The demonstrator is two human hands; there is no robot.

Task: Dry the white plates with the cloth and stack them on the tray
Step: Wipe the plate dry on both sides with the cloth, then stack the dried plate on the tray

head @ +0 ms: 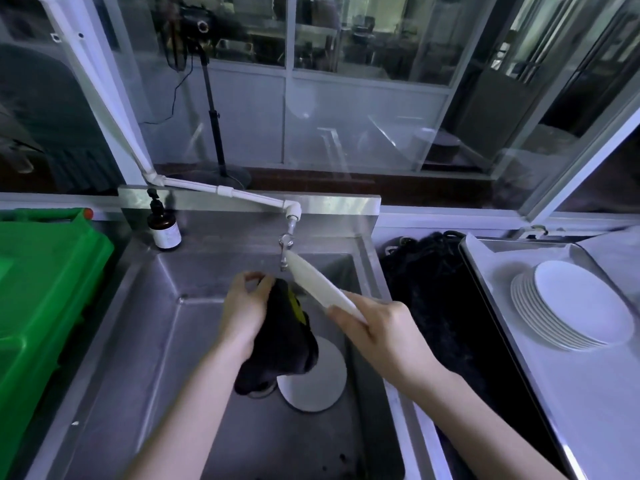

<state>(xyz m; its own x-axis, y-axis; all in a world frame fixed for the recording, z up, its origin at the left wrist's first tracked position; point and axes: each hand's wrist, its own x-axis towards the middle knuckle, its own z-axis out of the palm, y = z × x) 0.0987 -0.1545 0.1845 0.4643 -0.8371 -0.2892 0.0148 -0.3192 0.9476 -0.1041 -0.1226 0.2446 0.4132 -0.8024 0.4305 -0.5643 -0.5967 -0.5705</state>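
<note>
Right hand (375,327) clamped on tilted white plate (320,285), frame centre; left hand (247,306) gripping dark cloth (285,344), seemingly against plate; stack (571,306) right.

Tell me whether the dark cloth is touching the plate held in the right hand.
Cannot tell. In the head view the dark cloth in the left hand meets the edge-on plate held by the right hand, but overlap hides any gap.
</note>
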